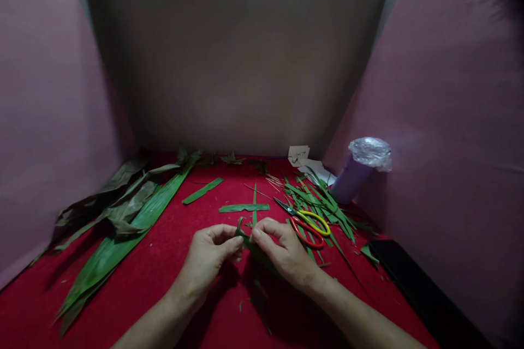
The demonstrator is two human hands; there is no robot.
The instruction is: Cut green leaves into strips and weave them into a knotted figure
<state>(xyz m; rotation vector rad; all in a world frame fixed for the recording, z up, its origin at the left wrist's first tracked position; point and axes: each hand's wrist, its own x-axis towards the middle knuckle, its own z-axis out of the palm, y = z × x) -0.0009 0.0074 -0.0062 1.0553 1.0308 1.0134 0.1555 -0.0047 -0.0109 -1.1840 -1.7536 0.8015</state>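
Observation:
Between my two hands is a piece of green leaf [240, 232], pinched and bent, its end curling up between the fingertips. My left hand [213, 248] grips it with thumb and forefinger. My right hand [282, 245] pinches it from the other side, and part of the leaf hangs in shadow below. Just beyond the fingers lies a cut leaf piece [243, 208], crossed by a narrow upright strip [254, 196]. Scissors [305, 223] with one red and one yellow handle rest right of my right hand, blades pointing away to the left.
Long green and dried leaves [135, 212] lie at the left; another cut piece [202, 191] is nearer the middle. At the right are a heap of leaf strips [323, 202], thin sticks [275, 181], a purple plastic-topped container [347, 180] and a black flat object [421, 289]. Walls enclose the red cloth.

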